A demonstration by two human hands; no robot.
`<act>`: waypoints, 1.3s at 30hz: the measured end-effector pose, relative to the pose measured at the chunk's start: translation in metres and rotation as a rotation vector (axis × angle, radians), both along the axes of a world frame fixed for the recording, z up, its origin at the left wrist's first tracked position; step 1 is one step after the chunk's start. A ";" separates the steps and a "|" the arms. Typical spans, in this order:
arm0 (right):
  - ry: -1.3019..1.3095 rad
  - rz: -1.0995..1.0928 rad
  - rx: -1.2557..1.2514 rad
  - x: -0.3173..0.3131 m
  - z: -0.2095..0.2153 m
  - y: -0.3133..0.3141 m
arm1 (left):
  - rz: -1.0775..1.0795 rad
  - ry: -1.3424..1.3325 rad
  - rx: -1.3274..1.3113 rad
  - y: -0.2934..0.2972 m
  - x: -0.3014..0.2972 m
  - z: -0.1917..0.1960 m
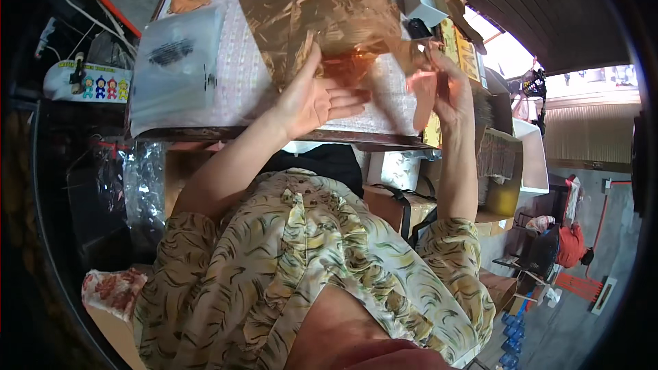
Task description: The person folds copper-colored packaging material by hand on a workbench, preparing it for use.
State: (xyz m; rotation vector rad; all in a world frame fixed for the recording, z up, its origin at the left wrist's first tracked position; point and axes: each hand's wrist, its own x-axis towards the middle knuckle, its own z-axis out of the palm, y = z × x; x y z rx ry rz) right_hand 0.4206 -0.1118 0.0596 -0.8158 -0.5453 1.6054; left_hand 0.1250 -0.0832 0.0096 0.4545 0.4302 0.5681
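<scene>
Our right hand (452, 89) grips copper film (356, 58), our left hand (308, 104) spreads wide; we cannot tell what the white box (423, 3) holds.

The brown film (346, 17) looked like thin plastic, glossy and crinkled. The bags (179, 79) were smooth, shiny, see-through plastic; the worktop (236, 99) had a matt, cloth-like cover, and the white box (425, 3) resembled smooth card.

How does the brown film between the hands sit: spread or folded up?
Spread, though creased: the film stretches from beside the left hand to the right hand. Hidden folds: cannot tell.
</scene>
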 end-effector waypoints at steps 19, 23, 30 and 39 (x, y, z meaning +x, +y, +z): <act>-0.620 -0.162 0.159 -0.024 0.034 -0.024 | 0.227 -0.235 0.721 0.217 0.011 0.119; -0.586 -0.112 0.128 -0.050 -0.013 -0.014 | 0.024 -0.061 0.887 0.235 0.004 0.102; -0.408 0.028 -0.136 -0.094 -0.085 0.020 | 0.183 0.867 1.031 0.287 -0.005 -0.047; -0.471 0.081 -0.179 -0.099 -0.096 0.035 | 0.432 1.126 1.386 0.216 -0.058 -0.018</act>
